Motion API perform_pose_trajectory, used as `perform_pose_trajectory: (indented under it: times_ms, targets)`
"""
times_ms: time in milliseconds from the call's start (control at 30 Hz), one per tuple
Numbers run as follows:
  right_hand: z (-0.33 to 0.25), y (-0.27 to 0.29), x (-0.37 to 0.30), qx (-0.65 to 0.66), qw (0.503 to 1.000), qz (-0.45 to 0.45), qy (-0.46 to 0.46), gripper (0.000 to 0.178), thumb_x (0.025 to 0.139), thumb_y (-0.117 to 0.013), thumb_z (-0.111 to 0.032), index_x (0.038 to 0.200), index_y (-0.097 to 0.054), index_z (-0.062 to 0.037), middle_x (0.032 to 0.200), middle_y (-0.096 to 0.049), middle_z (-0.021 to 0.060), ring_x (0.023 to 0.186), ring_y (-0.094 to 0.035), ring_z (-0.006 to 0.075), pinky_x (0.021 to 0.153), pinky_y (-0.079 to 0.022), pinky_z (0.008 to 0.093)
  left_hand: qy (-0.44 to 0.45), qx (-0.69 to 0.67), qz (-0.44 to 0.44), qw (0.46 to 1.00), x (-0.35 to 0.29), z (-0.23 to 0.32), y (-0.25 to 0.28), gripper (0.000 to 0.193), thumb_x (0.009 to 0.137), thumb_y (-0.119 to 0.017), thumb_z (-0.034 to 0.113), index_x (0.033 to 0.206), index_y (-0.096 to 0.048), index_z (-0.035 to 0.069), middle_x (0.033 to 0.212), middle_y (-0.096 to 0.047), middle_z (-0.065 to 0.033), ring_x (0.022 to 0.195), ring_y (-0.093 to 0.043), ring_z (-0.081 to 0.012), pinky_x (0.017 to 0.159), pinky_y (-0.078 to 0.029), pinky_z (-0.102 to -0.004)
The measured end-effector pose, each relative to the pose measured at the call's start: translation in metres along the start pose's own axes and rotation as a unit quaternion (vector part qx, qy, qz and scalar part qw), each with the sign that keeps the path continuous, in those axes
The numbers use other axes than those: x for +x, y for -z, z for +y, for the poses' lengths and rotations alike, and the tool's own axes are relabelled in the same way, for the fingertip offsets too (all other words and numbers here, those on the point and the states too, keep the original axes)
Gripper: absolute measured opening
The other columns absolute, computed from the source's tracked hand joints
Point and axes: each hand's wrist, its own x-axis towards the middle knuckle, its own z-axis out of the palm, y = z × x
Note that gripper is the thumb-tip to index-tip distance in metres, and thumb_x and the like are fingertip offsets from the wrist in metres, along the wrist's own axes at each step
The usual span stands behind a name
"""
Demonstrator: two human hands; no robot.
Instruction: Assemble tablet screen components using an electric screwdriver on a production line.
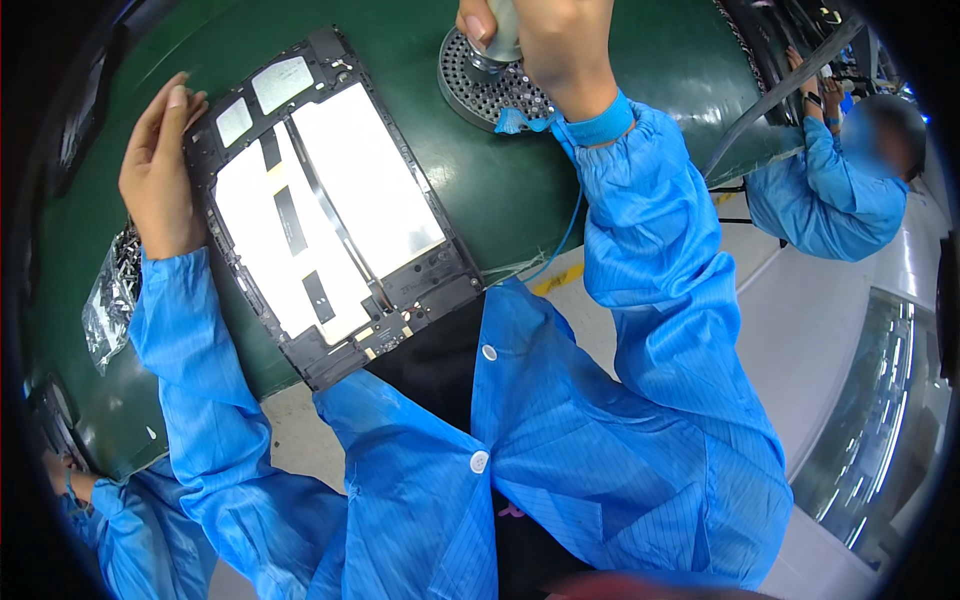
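A black tablet-like frame (305, 200) with white panels and dark strips lies tilted on the green table, its near end reaching over the table edge toward my lap. My left hand (160, 170) rests along its upper left edge, fingers stretched out. At the top, my right hand (560, 50) is closed around a pale cylindrical tool (505, 35) with a shiny metal collar, like an electric screwdriver. Its lower end stands over a round grey tray (455, 80) full of small holes. The tool's upper part is cut off by the picture's edge.
A clear plastic bag (110, 300) of small metal parts lies left of the frame. A blue wrist strap (600, 122) with a cord circles my right wrist. Co-workers in blue sit at the right (830, 190) and lower left (140, 530). Dark items line the table's far left side.
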Motion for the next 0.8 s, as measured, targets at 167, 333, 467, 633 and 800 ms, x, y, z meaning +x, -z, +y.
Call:
perform_pose_trajectory:
  times_ms: [167,333,467,633,800]
  targets:
    - [-0.006,0.002,-0.001,0.018,0.999,0.018,-0.027,0.017,0.095,-0.065,-0.009,0.104,-0.067,0.0059,0.081,-0.071,0.0128,0.046,-0.054,0.0106,0.042,-0.042,0.0254,0.029,-0.063,-0.054,0.996,0.002,-0.003,-0.001,0.034,0.099,-0.070,0.018,0.124,-0.068,-0.004,0.117,-0.071,-0.0157,0.110,-0.067,-0.0197,0.099,-0.051,-0.0300]
    - [-0.016,-0.006,0.004,0.049,0.999,0.022,-0.001,0.022,0.095,-0.061,-0.009,0.108,-0.064,0.0081,0.084,-0.069,0.0162,0.045,-0.052,0.0130,0.042,-0.044,0.0264,0.046,-0.054,-0.164,0.984,-0.009,0.011,0.008,0.031,0.095,-0.072,0.017,0.119,-0.071,-0.004,0.109,-0.074,-0.0157,0.103,-0.070,-0.0190,0.094,-0.052,-0.0277]
    - [-0.025,-0.039,0.016,0.083,0.996,-0.029,-0.019,0.022,0.094,-0.062,-0.009,0.107,-0.064,0.0082,0.085,-0.070,0.0160,0.044,-0.053,0.0122,0.041,-0.044,0.0267,0.032,0.058,-0.184,0.981,0.001,0.015,0.029,0.028,0.093,-0.073,0.018,0.113,-0.076,-0.003,0.112,-0.075,-0.0132,0.106,-0.069,-0.0193,0.099,-0.050,-0.0281]
    - [-0.013,-0.111,0.032,0.131,0.987,-0.084,-0.030,0.018,0.094,-0.063,-0.008,0.104,-0.066,0.0073,0.083,-0.071,0.0140,0.046,-0.057,0.0126,0.038,-0.044,0.0271,-0.020,0.093,-0.219,0.971,-0.004,0.007,0.038,0.026,0.091,-0.073,0.016,0.110,-0.078,-0.001,0.120,-0.073,-0.0144,0.110,-0.068,-0.0218,0.101,-0.049,-0.0298]
    - [-0.001,-0.145,0.041,0.173,0.978,-0.115,0.006,0.016,0.094,-0.064,-0.009,0.100,-0.066,0.0062,0.081,-0.070,0.0124,0.048,-0.059,0.0121,0.041,-0.044,0.0264,-0.042,0.104,-0.224,0.968,-0.004,0.011,0.032,0.027,0.091,-0.074,0.016,0.111,-0.077,-0.001,0.118,-0.074,-0.0141,0.109,-0.068,-0.0213,0.099,-0.050,-0.0300]
